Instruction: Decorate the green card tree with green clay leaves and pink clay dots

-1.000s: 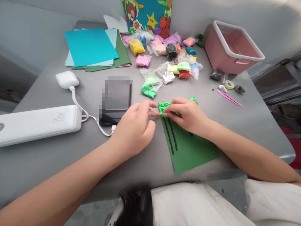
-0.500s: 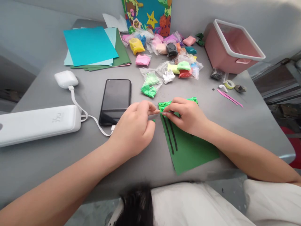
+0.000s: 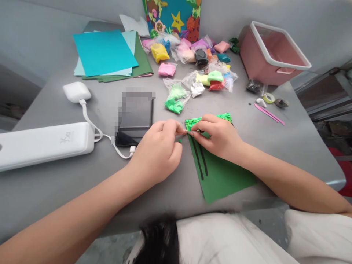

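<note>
Ok, R hand (image 3: 220,136) tight on thin tool (image 3: 196,131), L hand (image 3: 161,152) half-curled, hold unclear

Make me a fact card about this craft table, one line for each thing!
Left hand: fingers at the upper left edge of the green paper
Right hand: over the paper, pinching something thin, hard to make out
On the paper: bright green pieces, black strips
Behind the paper: many colourful bags
Pink box: back right
Phone: left of the paper
</note>
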Demonstrator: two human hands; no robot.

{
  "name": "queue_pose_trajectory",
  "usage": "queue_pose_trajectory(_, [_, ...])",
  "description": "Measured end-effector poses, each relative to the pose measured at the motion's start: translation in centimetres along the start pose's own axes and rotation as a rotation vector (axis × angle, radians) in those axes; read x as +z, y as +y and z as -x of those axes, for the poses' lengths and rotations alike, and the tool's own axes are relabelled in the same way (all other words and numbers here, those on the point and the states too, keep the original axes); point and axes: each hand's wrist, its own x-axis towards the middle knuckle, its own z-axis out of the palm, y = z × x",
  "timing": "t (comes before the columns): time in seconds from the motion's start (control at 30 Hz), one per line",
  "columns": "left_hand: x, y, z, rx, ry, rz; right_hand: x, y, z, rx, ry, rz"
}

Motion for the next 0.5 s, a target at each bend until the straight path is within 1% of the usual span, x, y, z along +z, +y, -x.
queue_pose_trajectory(0.27, [-0.09, 0.18, 0.0, -0.021, -0.007, 0.012, 0.06, -0.37, 0.1, 0.031, -0.021, -0.024])
queue_pose_trajectory(0.5, [-0.12, 0.36, -0.09, -0.056, -0.037, 0.016, 0.22, -0.49, 0.16, 0.019, -0.033, 0.005])
